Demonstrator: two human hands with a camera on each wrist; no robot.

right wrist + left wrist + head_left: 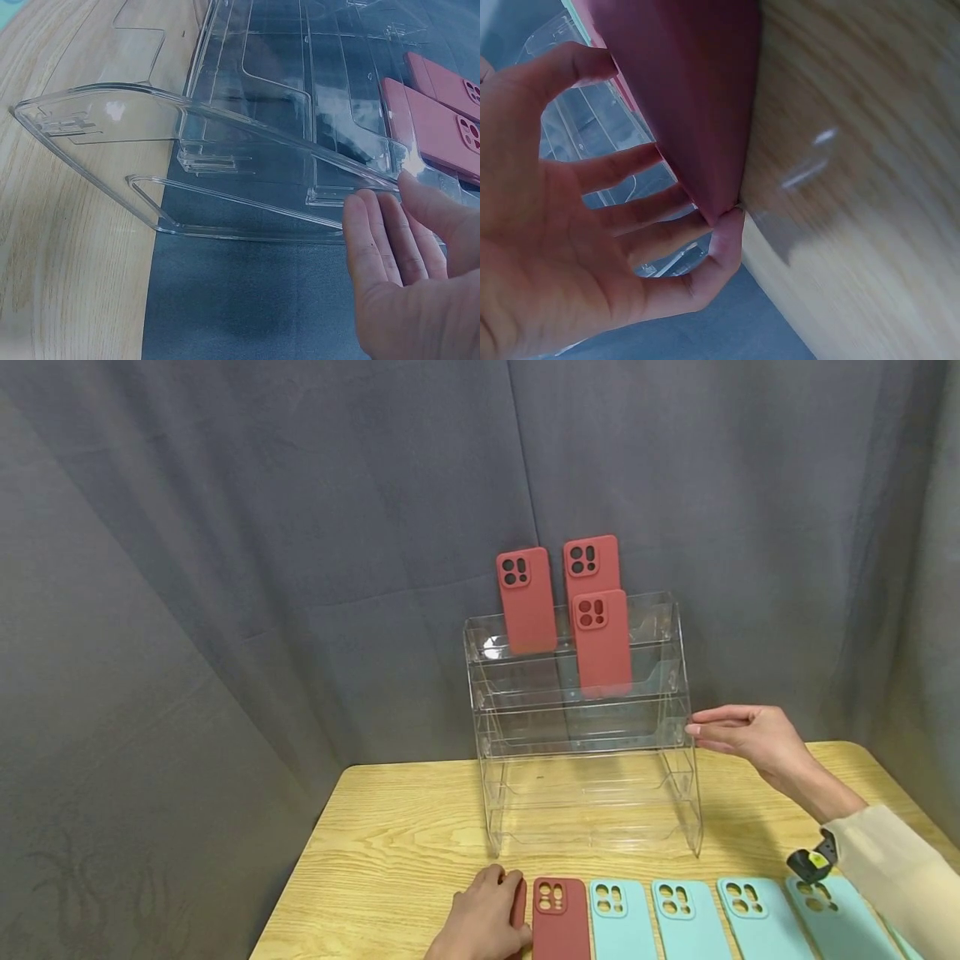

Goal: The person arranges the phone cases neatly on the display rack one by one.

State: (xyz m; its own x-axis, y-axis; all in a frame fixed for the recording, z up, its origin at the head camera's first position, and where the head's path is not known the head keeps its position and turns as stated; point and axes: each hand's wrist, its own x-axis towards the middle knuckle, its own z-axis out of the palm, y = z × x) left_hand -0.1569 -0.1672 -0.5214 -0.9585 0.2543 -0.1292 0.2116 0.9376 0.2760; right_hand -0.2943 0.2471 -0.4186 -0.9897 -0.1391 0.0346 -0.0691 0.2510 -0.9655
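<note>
Rack [577, 752], clear and tiered, standing upright on a wood-grain table [405, 827] before a grey curtain [375, 510], with phone cases in it and in a row in front. The left hand [483, 914], at the left end of the row, grips a red case [682, 97]; in the left wrist view the case is tilted up from the tabletop, the thumb and fingers spaced along its edge and the little finger curled at its corner. The right hand [757, 739] touches the right side panel of the rack, its fingers straight and laid together, the thumb tip at the panel's front edge; whether the panel is pinched cannot be told. Three red cases stand in the rack: a left one [528, 602] and a right one [606, 568] in the top tier, and a lower one [603, 647] one tier down, overlapping the right one. Just beside the held case lies another red case [561, 927], its camera cutouts toward the rack; teal cases [622, 931] continue the row rightward, the farthest partly hidden by a pale sleeve [900, 868]. A black wrist device [812, 860] shows at the cuff
</note>
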